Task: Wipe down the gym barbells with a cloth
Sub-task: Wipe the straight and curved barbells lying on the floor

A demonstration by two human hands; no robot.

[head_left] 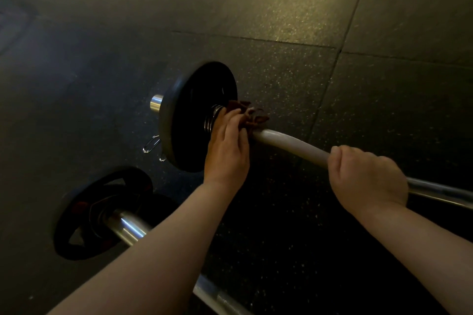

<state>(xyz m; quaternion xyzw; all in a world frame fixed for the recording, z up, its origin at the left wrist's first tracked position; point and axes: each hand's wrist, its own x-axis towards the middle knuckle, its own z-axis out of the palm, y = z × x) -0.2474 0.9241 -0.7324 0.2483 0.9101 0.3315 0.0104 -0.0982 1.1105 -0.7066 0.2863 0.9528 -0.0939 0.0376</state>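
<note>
The crumpled reddish-brown cloth [252, 116] sits mid-scene on the pale steel barbell shaft [289, 142], hard against the coiled spring collar [212, 120] beside the round black weight plate [194, 115]. The left hand [227, 148] has it, fingers curled over the cloth and pressing it round the shaft. Further right and nearer, the right hand [366, 176] is a fist wrapped on bare shaft, steadying. This looks like the wiping step, at the plate end. The next move likely calls for drawing the cloth rightward along the shaft with firm pressure. At near left lies a second chrome barbell [128, 227] with a black spoked plate [102, 212], apparently not yet wiped. A loose wire clip [151, 146] lies on the speckled dark rubber floor [281, 7]. No container shows.
</note>
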